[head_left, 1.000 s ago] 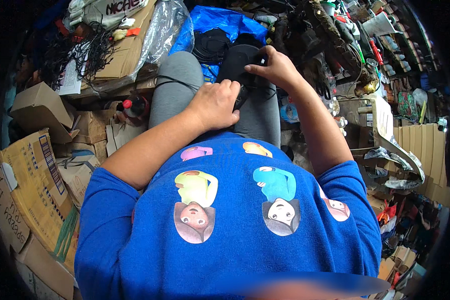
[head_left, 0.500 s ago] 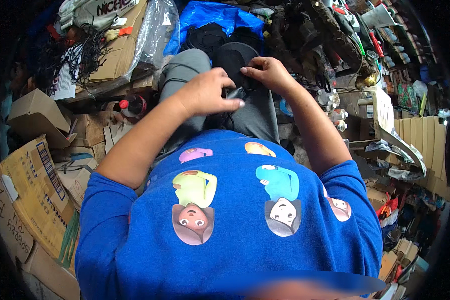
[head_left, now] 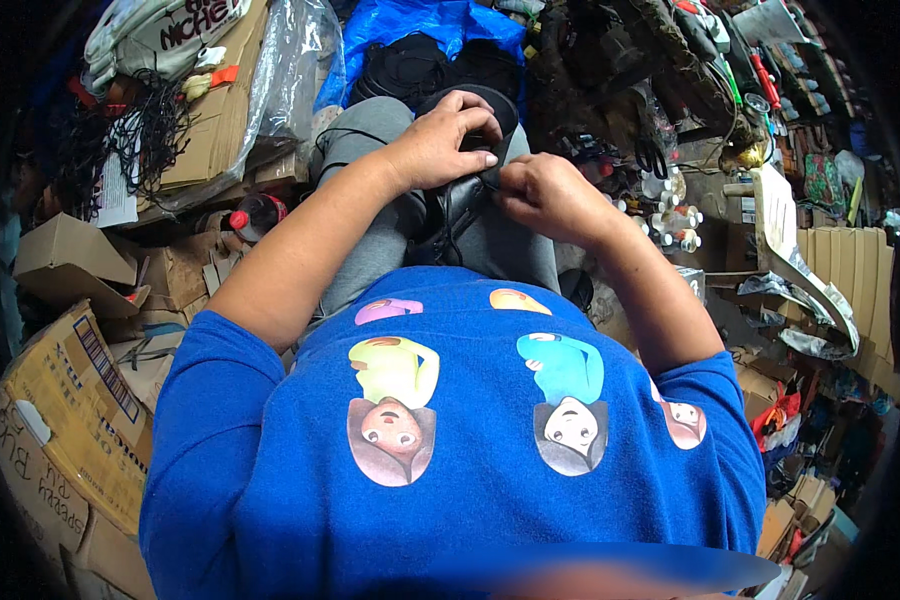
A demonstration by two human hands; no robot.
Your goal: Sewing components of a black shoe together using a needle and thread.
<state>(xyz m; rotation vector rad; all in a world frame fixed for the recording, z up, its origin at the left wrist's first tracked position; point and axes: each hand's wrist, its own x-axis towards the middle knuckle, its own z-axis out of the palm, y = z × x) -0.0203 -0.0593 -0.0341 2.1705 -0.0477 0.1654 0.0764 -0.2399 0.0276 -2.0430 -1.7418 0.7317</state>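
A black shoe (head_left: 460,205) with a shiny upper lies in my lap between my grey-trousered knees. Its dark rounded end points away from me, and a lace or cord hangs toward my waist. My left hand (head_left: 440,145) is closed over the shoe's left side, fingers curled on top and thumb pointing right. Close by on the right, my right hand (head_left: 550,200) is closed in a pinch at the shoe's edge. Whatever sits between those fingers is hidden. Part of the shoe is covered by both hands.
Ahead, black round items (head_left: 405,70) lie on a blue plastic sheet (head_left: 370,25). On the left are cardboard boxes (head_left: 70,255), a dark bottle with a red cap (head_left: 257,217) and tangled black cords (head_left: 150,135). Small bottles (head_left: 680,225) and cluttered shelves stand at the right.
My left hand has moved forward onto the shoe and curled over it. My right hand has come down and nearer to me, beside the shoe. More of the shiny upper shows.
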